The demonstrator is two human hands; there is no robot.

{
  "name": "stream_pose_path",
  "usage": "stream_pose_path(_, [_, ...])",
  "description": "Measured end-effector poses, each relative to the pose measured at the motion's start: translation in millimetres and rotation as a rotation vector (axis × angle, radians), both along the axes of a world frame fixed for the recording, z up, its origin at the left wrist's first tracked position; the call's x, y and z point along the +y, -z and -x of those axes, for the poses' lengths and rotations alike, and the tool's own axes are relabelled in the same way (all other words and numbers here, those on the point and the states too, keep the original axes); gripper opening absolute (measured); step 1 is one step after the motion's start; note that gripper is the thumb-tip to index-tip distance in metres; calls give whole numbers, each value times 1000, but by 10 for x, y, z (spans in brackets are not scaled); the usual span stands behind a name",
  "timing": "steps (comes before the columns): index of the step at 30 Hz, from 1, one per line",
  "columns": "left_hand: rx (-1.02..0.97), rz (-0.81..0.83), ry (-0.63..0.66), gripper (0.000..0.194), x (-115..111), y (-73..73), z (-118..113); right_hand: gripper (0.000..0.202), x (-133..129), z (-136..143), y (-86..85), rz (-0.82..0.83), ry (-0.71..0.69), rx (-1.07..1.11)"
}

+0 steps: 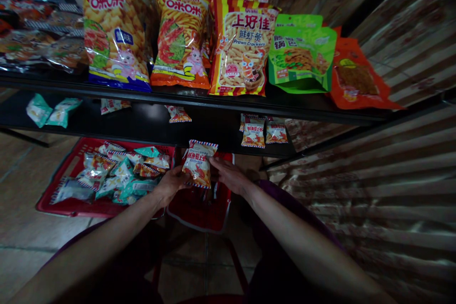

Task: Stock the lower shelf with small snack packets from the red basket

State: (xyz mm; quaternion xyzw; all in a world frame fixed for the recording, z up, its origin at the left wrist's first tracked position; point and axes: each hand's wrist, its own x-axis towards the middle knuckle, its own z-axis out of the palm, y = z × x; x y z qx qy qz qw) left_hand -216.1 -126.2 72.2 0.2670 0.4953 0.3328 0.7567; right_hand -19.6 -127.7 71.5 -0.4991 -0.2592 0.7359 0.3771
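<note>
A small snack bag (198, 164) with striped ends, red lettering and an orange picture is held up in front of the lower shelf. My left hand (170, 185) pinches its lower left side. On the other side, my right hand (230, 173) has its fingers stretched towards the bag, the fingertips at its right edge; the thumb is hard to make out. Below and left, a red basket (60, 207) holds several similar bags (95, 167) and teal-and-white bags (123, 174). Directly under my hands is a second red basket (199, 221), partly hidden.
On the black lower shelf (149, 128) lie small striped bags (253, 132) and teal bags (64, 111). The upper shelf carries larger bags: prawn crackers (245, 50), green pouches (301, 59) and an orange pack (359, 76). Patterned curtain (392, 190) hangs on the right.
</note>
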Motion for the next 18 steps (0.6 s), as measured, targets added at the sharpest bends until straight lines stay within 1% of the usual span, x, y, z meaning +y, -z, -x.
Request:
stream_pose_path(3, [-8,12,-3,31,5,21,-3,41,-40,35,54,30,-99,49])
stream_pose_path(5, [-9,9,3,28,2,39,-5,48,-54,57,93,52,-103,57])
stream_pose_path(7, [-20,6,14,28,-4,54,-9,51,-53,78,116,61,-65,53])
stream_pose_path(11, [-37,-3,47,31,-17,37,-24,47,-32,108,107,83,25,48])
stream_pose_path(15, [-30,-9,70,31,-10,-19,-35,43,-21,112,89,101,65,56])
stream_pose_path(18, [-9,-11,49,35,4,-20,-35,42,-20,106,101,96,88,53])
